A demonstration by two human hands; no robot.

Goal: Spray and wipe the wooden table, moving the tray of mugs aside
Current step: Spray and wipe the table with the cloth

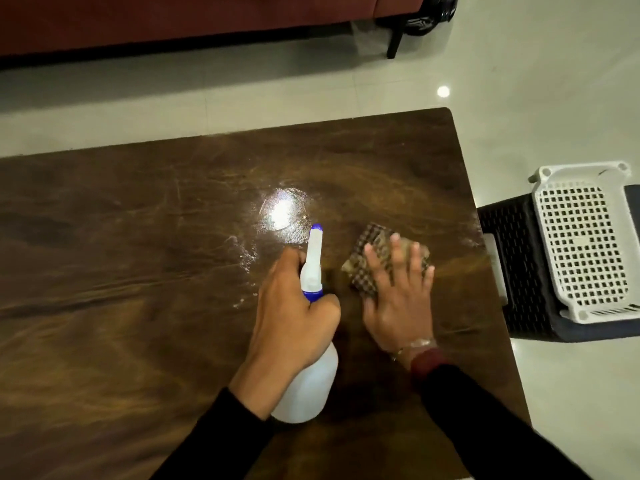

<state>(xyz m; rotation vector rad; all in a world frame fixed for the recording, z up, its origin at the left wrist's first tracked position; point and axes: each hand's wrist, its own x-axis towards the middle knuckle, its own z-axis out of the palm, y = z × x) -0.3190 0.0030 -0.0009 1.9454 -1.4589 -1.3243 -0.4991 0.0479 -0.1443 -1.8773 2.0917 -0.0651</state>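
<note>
Wooden table [138,237], one spray bottle [310,382] tight in left hand [289,306], right hand [400,306] flat on one perhaps-checked cloth [369,249].

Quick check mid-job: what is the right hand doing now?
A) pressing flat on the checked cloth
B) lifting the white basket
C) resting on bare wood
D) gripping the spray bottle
A: the right hand lies with straight fingers on the checked cloth on the table; the left hand grips the spray bottle.
</note>
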